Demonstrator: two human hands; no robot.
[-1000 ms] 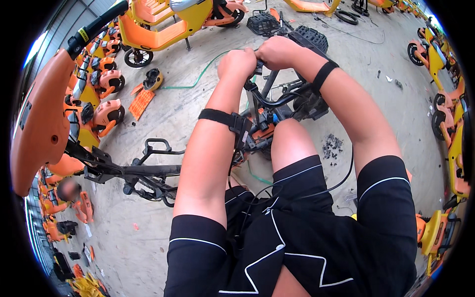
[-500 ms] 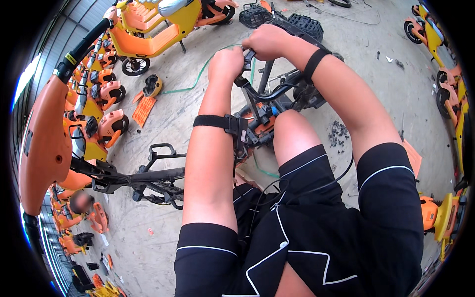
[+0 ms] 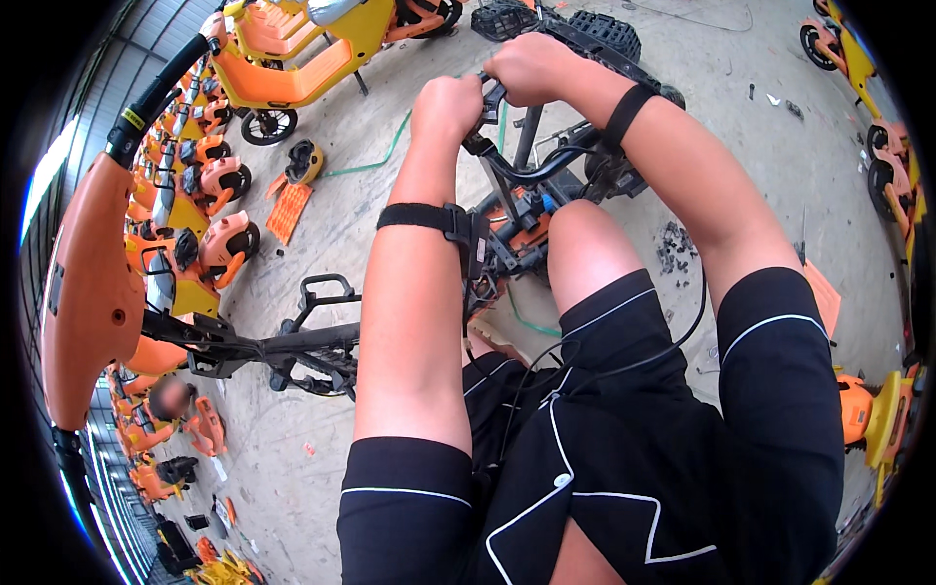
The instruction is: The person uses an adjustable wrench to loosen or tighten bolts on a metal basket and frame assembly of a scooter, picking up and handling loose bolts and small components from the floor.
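Both my hands are closed at the top of the stripped black scooter frame (image 3: 531,175) in front of me. My left hand (image 3: 448,105) grips the near side of a small black bracket (image 3: 493,99), fingers curled and partly hidden. My right hand (image 3: 526,68) pinches the bracket's far end, its fingertips close to my left thumb. Just below, a bent black tube runs right toward my knee. Lower in the frame sit orange parts and a blue piece (image 3: 549,203). Whether the bracket is fixed to the frame I cannot tell.
An orange handlebar cover (image 3: 93,263) with black grips rises at the left, joined to a black stem. Yellow-orange scooters (image 3: 292,73) stand along the left and far side. A helmet (image 3: 304,161), an orange panel (image 3: 290,213) and small black parts (image 3: 675,249) lie on the floor.
Both hands have shifted slightly up and away in the picture, still on the bracket. The view has moved a little; the surrounding things look unchanged.
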